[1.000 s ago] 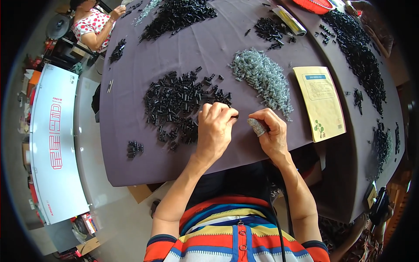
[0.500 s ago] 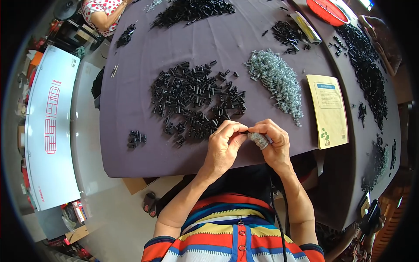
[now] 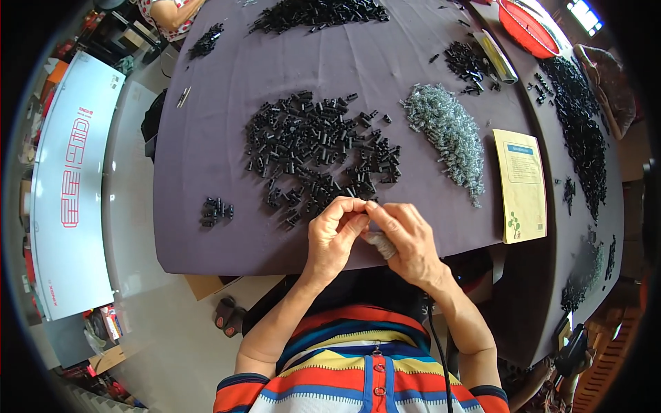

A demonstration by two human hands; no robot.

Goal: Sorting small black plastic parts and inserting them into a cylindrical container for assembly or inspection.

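Over the table's front edge my left hand (image 3: 329,241) and my right hand (image 3: 413,244) meet at the fingertips. The left thumb and forefinger are pinched together; what sits between them is hidden. My right hand is closed, its fingertips against the left ones. A grey, textured clump (image 3: 380,244) like small metal springs shows beneath its fingers. Just beyond the hands spreads a pile of small black plastic cylinders (image 3: 310,141). To its right lies a heap of silvery springs (image 3: 447,134). A little group of black pieces (image 3: 217,211) lies to the left.
A purple-grey cloth covers the table (image 3: 200,151). A yellow booklet (image 3: 521,186) lies at the right. More black parts (image 3: 320,12) are heaped at the back, near another person's arm (image 3: 175,14). On the right-hand table stand a red basket (image 3: 527,29) and more black parts (image 3: 575,110).
Both hands have shifted left and slightly nearer me, still joined at the fingertips. The small black piece seen between them earlier is now hidden. The view has shifted a little.
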